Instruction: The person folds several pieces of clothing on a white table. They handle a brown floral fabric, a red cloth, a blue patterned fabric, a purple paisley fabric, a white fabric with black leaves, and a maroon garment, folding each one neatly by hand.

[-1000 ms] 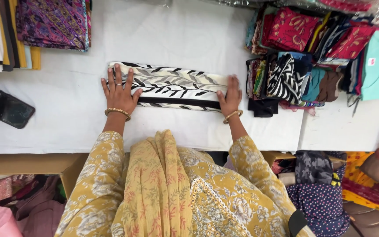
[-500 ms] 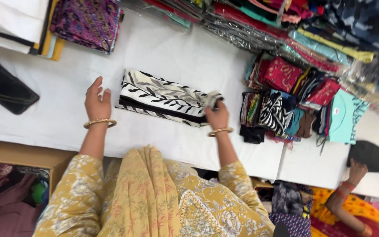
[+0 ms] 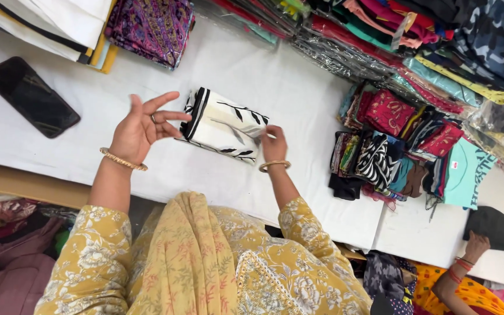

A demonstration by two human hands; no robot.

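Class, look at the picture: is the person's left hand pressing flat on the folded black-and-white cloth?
No. The left hand is lifted beside the folded cloth with fingers spread, while the right hand touches its other end.

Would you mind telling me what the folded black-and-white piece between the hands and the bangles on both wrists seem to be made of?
The folded black-and-white piece looks like thin woven cloth, matte, with a printed leaf pattern: it folds flat and its edges show soft layers. The bangle on the left wrist and the bangle on the right wrist look like gold-coloured metal, since they are rigid rings with a shine; plated or solid cannot be told.
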